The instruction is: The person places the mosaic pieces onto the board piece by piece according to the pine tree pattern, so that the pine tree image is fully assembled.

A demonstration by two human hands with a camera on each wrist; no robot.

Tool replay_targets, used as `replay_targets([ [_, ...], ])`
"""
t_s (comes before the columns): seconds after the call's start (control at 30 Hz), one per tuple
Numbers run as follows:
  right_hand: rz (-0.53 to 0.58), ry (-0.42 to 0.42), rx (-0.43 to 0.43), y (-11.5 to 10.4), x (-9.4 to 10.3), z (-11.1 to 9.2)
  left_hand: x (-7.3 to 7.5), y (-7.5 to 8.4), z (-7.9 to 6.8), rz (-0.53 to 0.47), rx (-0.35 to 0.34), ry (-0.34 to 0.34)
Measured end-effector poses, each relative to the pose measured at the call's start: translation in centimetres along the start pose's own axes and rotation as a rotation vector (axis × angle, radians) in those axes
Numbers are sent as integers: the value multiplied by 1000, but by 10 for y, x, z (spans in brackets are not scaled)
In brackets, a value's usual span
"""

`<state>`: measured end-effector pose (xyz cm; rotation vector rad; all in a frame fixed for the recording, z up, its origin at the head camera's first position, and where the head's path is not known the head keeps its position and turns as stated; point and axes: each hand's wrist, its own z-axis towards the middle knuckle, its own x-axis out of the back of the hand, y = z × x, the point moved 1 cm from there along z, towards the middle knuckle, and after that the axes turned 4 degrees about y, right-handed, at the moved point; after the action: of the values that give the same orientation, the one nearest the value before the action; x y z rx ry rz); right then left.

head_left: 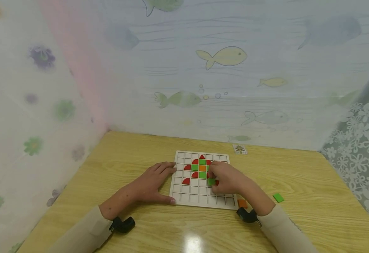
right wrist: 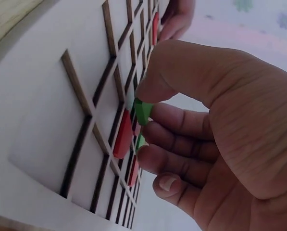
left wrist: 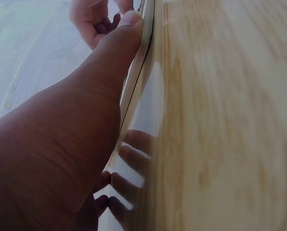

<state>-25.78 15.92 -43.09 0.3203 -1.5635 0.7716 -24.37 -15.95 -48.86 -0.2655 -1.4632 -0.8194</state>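
A white gridded board [head_left: 181,196] lies on the table, with red, green and orange tiles set in its squares. My left hand [head_left: 151,182] steadies its left side, fingers stretched to the edge and thumb at the near corner. Between the thumb and fingers of my right hand [head_left: 228,179] is a green tile [right wrist: 143,111], pinched low over the board's right half. Beside that tile sits a red quarter-round tile [right wrist: 123,134] in its square. Part of the pattern is hidden under the right hand. An orange square tile [head_left: 202,168] lies mid-pattern.
Right of the board, a loose green tile [head_left: 278,198] lies on the wooden table [head_left: 140,232]. Another orange tile [head_left: 242,203] is by the board's near right corner. Behind the board is a small picture card [head_left: 240,149]. Fish-patterned curtain [head_left: 178,119] borders the table's far side.
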Motion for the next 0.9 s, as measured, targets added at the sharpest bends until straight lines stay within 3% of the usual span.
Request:
replay_targets([
  [0.7, 0, 23, 20, 2, -4, -1, 1, 0, -1, -9, -5, 0],
  [0.9, 44, 54, 51, 12, -3, -10, 1, 0, -1, -13, -1, -6],
])
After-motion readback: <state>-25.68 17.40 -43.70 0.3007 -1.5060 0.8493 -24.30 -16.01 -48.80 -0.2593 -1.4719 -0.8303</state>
